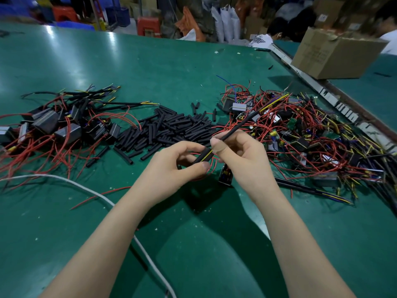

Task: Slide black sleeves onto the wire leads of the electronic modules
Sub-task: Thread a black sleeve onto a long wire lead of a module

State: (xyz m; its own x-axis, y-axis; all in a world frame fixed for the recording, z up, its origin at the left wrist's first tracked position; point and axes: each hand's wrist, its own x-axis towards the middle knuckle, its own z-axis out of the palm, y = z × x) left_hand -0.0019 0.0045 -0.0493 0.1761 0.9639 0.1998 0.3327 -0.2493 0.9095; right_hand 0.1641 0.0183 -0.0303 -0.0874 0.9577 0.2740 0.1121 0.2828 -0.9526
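On the left of the green table (150,67) lies a cluster of black modules (53,125) with red wires, several leads already covered in black tubing. A white cable (90,190) runs along the near left, crossing under the person's left forearm. At centre, a loose heap of short black sleeves (171,127) lies on the table, just beyond the hands.

The left hand (176,166) is raised above the table, thumb and fingers curled and pinching a black sleeve (203,157); a yellow wire shows at the sleeve's far end. The right hand (240,155), just beside it, pinches a long black-covered lead (236,127) between thumb and forefinger; the lead slants up and away to the right, ending in a yellow tip. Sleeve and lead meet between the two hands. A small module (225,176) hangs or rests below the right hand; I cannot tell which.

To the right sits a large tangle of unsleeved modules (311,134) with red and yellow wires. At far right stands a cardboard box (335,54).
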